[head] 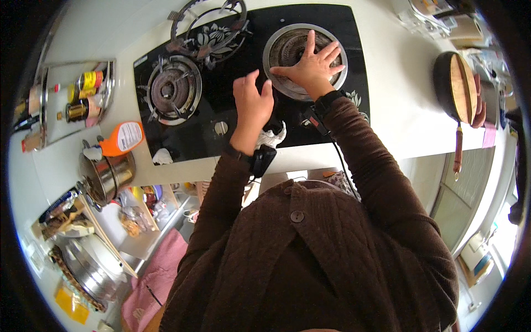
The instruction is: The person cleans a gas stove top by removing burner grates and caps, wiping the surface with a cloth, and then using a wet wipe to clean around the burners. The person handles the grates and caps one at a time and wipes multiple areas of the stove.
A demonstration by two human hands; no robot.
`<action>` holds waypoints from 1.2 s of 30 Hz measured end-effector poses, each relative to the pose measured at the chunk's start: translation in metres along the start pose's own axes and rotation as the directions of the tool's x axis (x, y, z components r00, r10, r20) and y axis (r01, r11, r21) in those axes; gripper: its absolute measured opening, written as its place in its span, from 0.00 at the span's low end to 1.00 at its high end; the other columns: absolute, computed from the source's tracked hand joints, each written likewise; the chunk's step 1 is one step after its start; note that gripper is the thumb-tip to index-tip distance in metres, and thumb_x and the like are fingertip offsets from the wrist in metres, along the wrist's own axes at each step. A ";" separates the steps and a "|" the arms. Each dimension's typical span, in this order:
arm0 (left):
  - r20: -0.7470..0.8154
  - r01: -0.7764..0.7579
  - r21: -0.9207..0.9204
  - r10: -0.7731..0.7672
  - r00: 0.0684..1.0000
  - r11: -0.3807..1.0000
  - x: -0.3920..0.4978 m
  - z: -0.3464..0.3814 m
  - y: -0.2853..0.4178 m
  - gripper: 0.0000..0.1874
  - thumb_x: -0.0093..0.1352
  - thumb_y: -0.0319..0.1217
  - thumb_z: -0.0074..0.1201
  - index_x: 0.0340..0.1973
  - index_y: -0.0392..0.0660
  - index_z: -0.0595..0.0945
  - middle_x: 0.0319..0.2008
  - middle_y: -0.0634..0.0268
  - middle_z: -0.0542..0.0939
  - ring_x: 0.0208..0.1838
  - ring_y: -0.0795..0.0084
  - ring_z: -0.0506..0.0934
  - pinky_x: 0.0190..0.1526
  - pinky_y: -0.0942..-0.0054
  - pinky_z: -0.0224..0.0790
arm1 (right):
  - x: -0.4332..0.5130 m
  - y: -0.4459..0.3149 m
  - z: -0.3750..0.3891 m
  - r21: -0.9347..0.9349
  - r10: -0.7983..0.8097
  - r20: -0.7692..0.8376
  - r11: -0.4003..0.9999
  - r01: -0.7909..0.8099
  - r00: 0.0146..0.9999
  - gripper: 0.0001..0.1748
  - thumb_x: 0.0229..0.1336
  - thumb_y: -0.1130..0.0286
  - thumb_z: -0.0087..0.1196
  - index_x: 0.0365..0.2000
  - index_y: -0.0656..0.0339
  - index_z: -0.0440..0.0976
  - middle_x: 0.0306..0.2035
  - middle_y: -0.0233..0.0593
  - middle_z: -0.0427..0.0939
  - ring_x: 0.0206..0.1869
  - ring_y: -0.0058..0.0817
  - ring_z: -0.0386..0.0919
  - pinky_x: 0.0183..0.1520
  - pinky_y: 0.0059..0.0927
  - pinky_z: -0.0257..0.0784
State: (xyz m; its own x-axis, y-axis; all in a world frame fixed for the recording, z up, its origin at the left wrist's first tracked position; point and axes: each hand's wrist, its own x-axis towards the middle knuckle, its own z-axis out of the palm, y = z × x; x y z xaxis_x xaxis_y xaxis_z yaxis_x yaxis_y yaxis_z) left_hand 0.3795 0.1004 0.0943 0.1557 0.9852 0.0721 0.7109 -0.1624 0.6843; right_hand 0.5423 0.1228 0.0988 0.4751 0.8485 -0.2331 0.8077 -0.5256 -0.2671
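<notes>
My right hand [313,68], fingers spread and empty, is over the right burner [286,89] of a black glass gas hob [222,108]; I cannot tell whether it touches the metal. My left hand [252,101] hangs above the middle of the hob, fingers apart, holding nothing. A crumpled white cloth or tissue [274,136] lies by my left wrist at the hob's front edge. On the left is the other burner [168,91] with metal prongs around it. Loose pan supports [176,42] lie at the hob's back left. Another white crumpled piece [162,157] is at the front left corner.
An orange spray bottle [120,139] and a steel pot [108,176] are left of the hob, below a wall rack [45,106] with bottles. A pan [443,83] and wooden lid or board [461,85] stand at the right. An open drawer [139,245] is lower left.
</notes>
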 end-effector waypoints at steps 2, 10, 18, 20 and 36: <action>-0.081 -0.072 0.006 0.072 0.994 0.997 -0.030 -0.008 -0.007 0.19 0.64 0.31 0.60 0.49 0.40 0.77 0.43 0.49 0.76 0.53 0.49 0.70 0.55 0.54 0.63 | -0.001 -0.002 0.002 -0.016 -0.016 -0.022 1.000 0.015 1.000 0.75 0.33 0.29 0.64 0.72 0.50 0.35 0.68 0.79 0.38 0.71 0.71 0.40 0.65 0.71 0.41; -0.286 -0.034 0.110 0.065 0.956 0.993 -0.113 -0.045 -0.047 0.19 0.66 0.29 0.57 0.53 0.44 0.78 0.54 0.51 0.72 0.57 0.51 0.68 0.59 0.56 0.57 | 0.003 0.003 0.015 -0.161 -0.173 -0.171 0.976 0.146 0.970 0.66 0.34 0.32 0.63 0.69 0.55 0.46 0.53 0.68 0.58 0.57 0.59 0.57 0.60 0.57 0.49; -0.464 0.381 0.265 -0.229 0.856 0.886 -0.162 -0.082 -0.125 0.25 0.68 0.36 0.55 0.59 0.42 0.72 0.61 0.42 0.63 0.62 0.45 0.63 0.61 0.50 0.54 | 0.004 0.000 0.024 -0.118 -0.060 -0.167 0.992 0.041 0.984 0.67 0.34 0.31 0.62 0.70 0.50 0.45 0.59 0.69 0.53 0.65 0.65 0.52 0.65 0.58 0.49; -0.478 0.507 0.236 -0.355 0.803 0.829 -0.165 -0.083 -0.141 0.29 0.70 0.40 0.53 0.63 0.42 0.67 0.63 0.42 0.59 0.65 0.43 0.59 0.63 0.47 0.51 | 0.002 -0.002 0.025 -0.081 -0.042 -0.186 0.996 0.027 0.982 0.67 0.33 0.31 0.63 0.69 0.50 0.45 0.60 0.69 0.52 0.66 0.65 0.50 0.65 0.59 0.49; -0.551 0.545 0.224 -0.356 0.755 0.808 -0.150 -0.063 -0.152 0.33 0.73 0.52 0.43 0.66 0.43 0.63 0.67 0.42 0.56 0.69 0.45 0.54 0.67 0.48 0.41 | 0.003 -0.033 0.026 0.056 0.183 -0.154 0.983 -0.177 0.971 0.66 0.39 0.33 0.60 0.71 0.53 0.41 0.67 0.78 0.39 0.72 0.69 0.35 0.66 0.71 0.36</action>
State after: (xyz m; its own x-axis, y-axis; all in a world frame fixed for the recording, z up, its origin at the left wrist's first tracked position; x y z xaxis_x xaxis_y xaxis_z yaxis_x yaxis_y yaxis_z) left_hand 0.2045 -0.0187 0.0251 -0.5135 0.8318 0.2109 0.8131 0.3930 0.4295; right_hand 0.5083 0.1409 0.0829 0.6629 0.7371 -0.1313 0.6905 -0.6697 -0.2733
